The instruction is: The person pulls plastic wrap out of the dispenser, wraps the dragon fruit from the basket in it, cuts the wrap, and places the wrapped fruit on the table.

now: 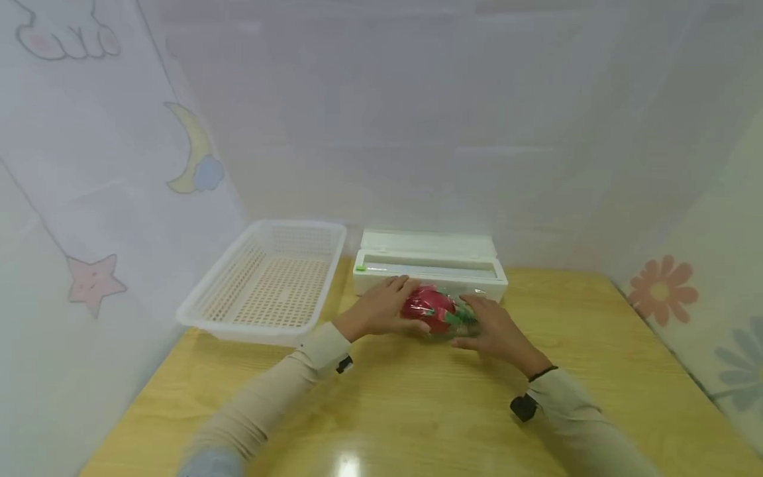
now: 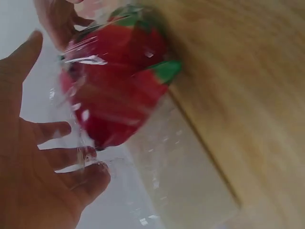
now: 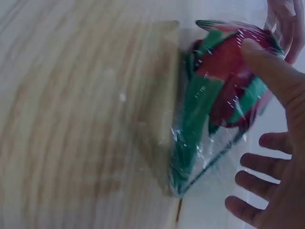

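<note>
A red dragon fruit [image 1: 428, 307] with green scale tips sits on the table just in front of the white box, covered in shiny clear cling film [image 3: 202, 155]. My left hand [image 1: 381, 308] is at its left side, with thumb and fingers spread. In the left wrist view, the fingertips of this left hand [image 2: 43, 157] touch loose film beside the dragon fruit [image 2: 116, 81]. On the other side is my right hand [image 1: 495, 333]. The right wrist view shows its thumb [image 3: 267, 67] over the wrapped fruit and its other fingers spread apart.
Behind the fruit stands a white cling film dispenser [image 1: 429, 285] with its lid [image 1: 429, 242] raised and a roll inside. A white perforated plastic basket [image 1: 310, 331] is on the left of the wooden table [image 1: 417, 411]. Pale, decorated sheets surround the table.
</note>
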A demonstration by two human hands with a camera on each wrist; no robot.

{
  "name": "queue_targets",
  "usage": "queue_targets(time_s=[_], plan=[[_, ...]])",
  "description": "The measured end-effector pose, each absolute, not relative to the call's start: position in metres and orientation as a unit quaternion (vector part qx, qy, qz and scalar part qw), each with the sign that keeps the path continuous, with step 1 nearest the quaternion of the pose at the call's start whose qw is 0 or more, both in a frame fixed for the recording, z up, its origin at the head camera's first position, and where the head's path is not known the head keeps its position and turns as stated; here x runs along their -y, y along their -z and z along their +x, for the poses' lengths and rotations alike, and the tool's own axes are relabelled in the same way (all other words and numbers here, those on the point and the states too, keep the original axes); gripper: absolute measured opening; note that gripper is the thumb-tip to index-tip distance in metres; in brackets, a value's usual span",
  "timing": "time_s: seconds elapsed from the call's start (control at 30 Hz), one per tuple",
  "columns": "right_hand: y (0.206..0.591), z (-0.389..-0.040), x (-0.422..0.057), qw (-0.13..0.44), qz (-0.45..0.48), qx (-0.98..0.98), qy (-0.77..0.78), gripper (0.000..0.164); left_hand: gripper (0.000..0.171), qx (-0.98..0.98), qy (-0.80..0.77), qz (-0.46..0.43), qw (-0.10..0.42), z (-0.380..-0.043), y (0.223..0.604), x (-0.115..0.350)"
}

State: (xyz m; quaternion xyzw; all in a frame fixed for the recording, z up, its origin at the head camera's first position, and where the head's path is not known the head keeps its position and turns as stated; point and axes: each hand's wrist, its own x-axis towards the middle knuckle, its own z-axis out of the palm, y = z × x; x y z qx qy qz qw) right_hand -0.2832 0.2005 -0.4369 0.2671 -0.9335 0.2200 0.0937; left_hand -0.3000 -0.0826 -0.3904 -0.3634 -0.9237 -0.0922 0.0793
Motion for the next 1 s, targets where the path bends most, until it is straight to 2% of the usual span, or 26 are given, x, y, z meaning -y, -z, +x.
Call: queue_targets(time_s=[0.17, 0.37, 0.63, 0.8, 1.0], plan=[[0.454, -0.282, -0.185, 0.074, 0.257, 0.947, -0.18, 0.102, 0.107, 0.931, 0.089, -0.348, 0.063, -0.298, 0.422, 0.087], [0.462, -0.285, -0.176, 0.083, 0.237, 0.952, -0.176, 0.108, 0.111, 0.929, 0.108, -0.343, 0.081, -0.298, 0.435, 0.088], [0.46, -0.296, -0.176, 0.132, 0.241, 0.949, -0.153, 0.096, 0.114, 0.933, 0.14, -0.324, 0.077, -0.298, 0.437, 0.085], [0.454, -0.298, -0.176, 0.133, 0.238, 0.952, -0.137, 0.087, 0.11, 0.931, 0.136, -0.327, 0.09, -0.297, 0.434, 0.085], [0.45, -0.296, -0.177, 0.143, 0.263, 0.943, -0.144, 0.079, 0.107, 0.926, 0.176, -0.33, 0.053, -0.297, 0.43, 0.089]])
